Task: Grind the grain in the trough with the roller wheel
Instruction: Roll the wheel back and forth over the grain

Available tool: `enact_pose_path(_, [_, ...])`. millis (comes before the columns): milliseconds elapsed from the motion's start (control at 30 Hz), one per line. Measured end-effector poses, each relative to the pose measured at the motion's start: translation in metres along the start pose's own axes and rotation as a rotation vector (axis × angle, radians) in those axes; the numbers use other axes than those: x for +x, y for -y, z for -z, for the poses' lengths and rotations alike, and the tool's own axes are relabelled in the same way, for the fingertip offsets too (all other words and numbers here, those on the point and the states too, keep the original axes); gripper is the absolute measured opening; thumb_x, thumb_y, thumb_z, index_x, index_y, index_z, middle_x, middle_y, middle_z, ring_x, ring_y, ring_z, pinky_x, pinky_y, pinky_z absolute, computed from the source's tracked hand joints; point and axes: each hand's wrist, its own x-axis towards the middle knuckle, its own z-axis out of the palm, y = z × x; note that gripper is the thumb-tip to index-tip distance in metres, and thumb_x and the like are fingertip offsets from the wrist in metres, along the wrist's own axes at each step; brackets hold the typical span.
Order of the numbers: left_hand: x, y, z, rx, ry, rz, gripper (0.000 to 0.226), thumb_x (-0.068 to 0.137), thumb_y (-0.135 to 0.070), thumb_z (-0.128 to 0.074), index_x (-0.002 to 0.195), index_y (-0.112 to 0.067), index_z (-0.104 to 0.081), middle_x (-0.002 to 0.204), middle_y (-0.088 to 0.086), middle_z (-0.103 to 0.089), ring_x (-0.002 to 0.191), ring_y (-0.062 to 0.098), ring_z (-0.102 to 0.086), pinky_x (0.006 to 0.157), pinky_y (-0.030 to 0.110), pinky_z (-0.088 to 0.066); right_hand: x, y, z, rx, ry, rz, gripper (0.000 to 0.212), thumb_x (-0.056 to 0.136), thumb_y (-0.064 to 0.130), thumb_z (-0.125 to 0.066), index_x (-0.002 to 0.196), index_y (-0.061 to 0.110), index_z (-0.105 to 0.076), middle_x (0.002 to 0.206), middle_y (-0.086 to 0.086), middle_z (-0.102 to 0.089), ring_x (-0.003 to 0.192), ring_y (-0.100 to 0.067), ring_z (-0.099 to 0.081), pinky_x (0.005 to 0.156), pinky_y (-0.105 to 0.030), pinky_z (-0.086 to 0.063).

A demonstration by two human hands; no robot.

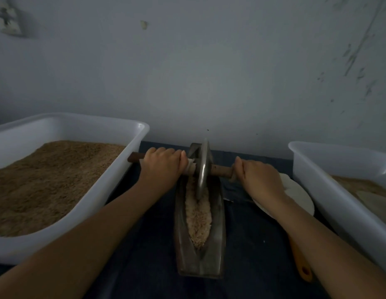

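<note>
A long metal trough [219, 240] lies on the dark cloth, its groove filled with pale crushed grain [198, 214]. A metal roller wheel [203, 169] stands upright in the far end of the groove, on a wooden axle [221, 169] that runs left to right. My left hand [163, 165] grips the axle's left handle, close to the wheel. My right hand [259, 178] grips the right handle, a little lower and nearer to me. Both forearms reach in from the bottom corners.
A large white tub [127, 162] full of brown grain sits at the left. Another white tub [306, 169] with a thinner layer stands at the right. A white plate [300, 197] and an orange-handled tool [302, 268] lie between trough and right tub. A wall rises close behind.
</note>
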Motion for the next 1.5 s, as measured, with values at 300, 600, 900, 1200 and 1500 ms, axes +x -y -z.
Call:
enact_pose_path(300, [-0.015, -0.005, 0.008, -0.007, -0.109, -0.015, 0.042, 0.093, -0.025, -0.028, 0.064, -0.013, -0.055, 0.057, 0.002, -0.053, 0.052, 0.02, -0.047, 0.058, 0.032, -0.037, -0.017, 0.0, 0.006, 0.028, 0.045, -0.001, 0.03, 0.101, 0.027, -0.028, 0.099, 0.017, -0.056, 0.085, -0.004, -0.062, 0.076, -0.026, -0.058, 0.066, -0.034, -0.038])
enact_pose_path(600, [-0.056, -0.008, 0.044, -0.098, -0.125, -0.086, 0.045, 0.092, -0.03, -0.024, 0.061, -0.017, -0.054, 0.053, -0.003, -0.051, 0.048, 0.017, -0.047, 0.056, 0.035, -0.046, -0.073, 0.018, 0.054, 0.062, 0.07, 0.066, 0.035, 0.089, 0.043, -0.007, 0.063, 0.033, -0.028, 0.057, 0.007, -0.04, 0.052, -0.006, -0.038, 0.052, -0.025, -0.024])
enact_pose_path(900, [-0.043, -0.006, 0.031, -0.085, -0.164, -0.078, 0.045, 0.092, -0.027, -0.027, 0.057, -0.015, -0.053, 0.05, 0.0, -0.05, 0.044, 0.018, -0.046, 0.051, 0.033, -0.044, -0.049, 0.01, 0.032, 0.079, 0.047, 0.032, 0.035, 0.099, 0.033, -0.026, 0.072, 0.022, -0.045, 0.056, 0.008, -0.04, 0.052, -0.011, -0.044, 0.055, -0.031, -0.038])
enact_pose_path(1200, [-0.004, -0.004, 0.004, -0.022, -0.113, -0.001, 0.04, 0.094, -0.022, -0.032, 0.064, -0.01, -0.055, 0.06, 0.008, -0.057, 0.058, 0.026, -0.053, 0.062, 0.036, -0.039, -0.002, 0.0, -0.004, 0.013, -0.112, -0.039, 0.042, 0.1, 0.032, -0.024, 0.089, 0.016, -0.062, 0.085, -0.005, -0.066, 0.079, -0.028, -0.059, 0.067, -0.036, -0.035])
enact_pose_path(1500, [-0.021, -0.005, 0.011, -0.041, -0.144, -0.019, 0.044, 0.093, -0.026, -0.028, 0.061, -0.013, -0.054, 0.055, 0.004, -0.053, 0.051, 0.021, -0.049, 0.058, 0.033, -0.039, -0.027, 0.002, 0.008, 0.043, -0.061, 0.026, 0.031, 0.1, 0.027, -0.031, 0.08, 0.017, -0.053, 0.073, -0.001, -0.058, 0.069, -0.024, -0.056, 0.059, -0.033, -0.029])
